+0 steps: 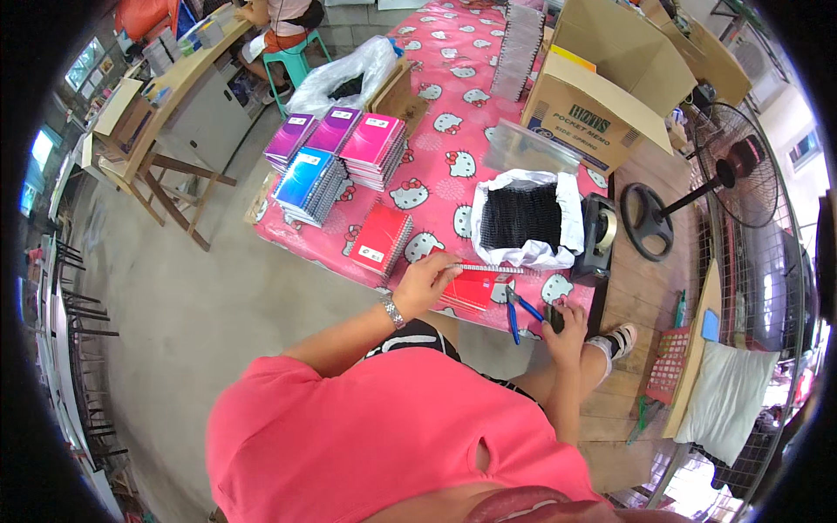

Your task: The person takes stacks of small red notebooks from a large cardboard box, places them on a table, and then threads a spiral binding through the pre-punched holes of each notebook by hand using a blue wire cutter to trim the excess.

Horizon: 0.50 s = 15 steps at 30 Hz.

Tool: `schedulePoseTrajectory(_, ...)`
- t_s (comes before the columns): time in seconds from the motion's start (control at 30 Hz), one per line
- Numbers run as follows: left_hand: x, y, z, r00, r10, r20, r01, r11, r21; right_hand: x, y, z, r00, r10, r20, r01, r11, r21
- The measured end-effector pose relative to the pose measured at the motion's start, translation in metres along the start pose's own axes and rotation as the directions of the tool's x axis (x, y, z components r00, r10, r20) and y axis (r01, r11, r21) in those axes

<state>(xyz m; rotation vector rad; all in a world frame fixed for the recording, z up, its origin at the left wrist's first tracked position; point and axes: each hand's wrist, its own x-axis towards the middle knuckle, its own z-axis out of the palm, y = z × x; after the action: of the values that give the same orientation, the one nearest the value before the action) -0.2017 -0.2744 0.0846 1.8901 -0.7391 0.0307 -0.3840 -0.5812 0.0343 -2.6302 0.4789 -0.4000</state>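
My left hand (424, 284), with a metal-banded watch on its wrist, pinches the left end of a red spiral notebook (485, 268) near the table's front edge. The white coil of that notebook runs to the right from my fingertips. Below it lie more red notebooks or covers (466, 291), partly hidden by my hand. Blue-handled cutting pliers (524, 307) rest to the right, jaws pointing away from me. My right hand (567, 329) is at the table edge with its fingers apart, beside one plier handle. A dark patch under those fingers is too small to tell.
A red notebook stack (382, 237) stands left, with blue (309, 185), purple and pink stacks (373, 150) behind. A white-lined box of black coils (523, 218) sits ahead, a tape dispenser (595, 240) beside it. Farther right are a carton (593, 118) and a fan (737, 166).
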Motion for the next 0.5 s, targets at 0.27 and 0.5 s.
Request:
schedulePoseTrajectory(0.27,0.005,-0.002,0.006,0.997,0.063,0.042,-0.066,0.995,0.071,-0.003,-0.071,0.018,0.977,-0.191,0.099,0.184,0.98,0.077)
schedulePoseTrajectory(0.5,0.002,0.003,0.004,0.999,0.038,0.025,-0.039,0.999,0.022,-0.01,-0.064,0.032,0.971,-0.175,0.165,0.18,0.984,-0.011)
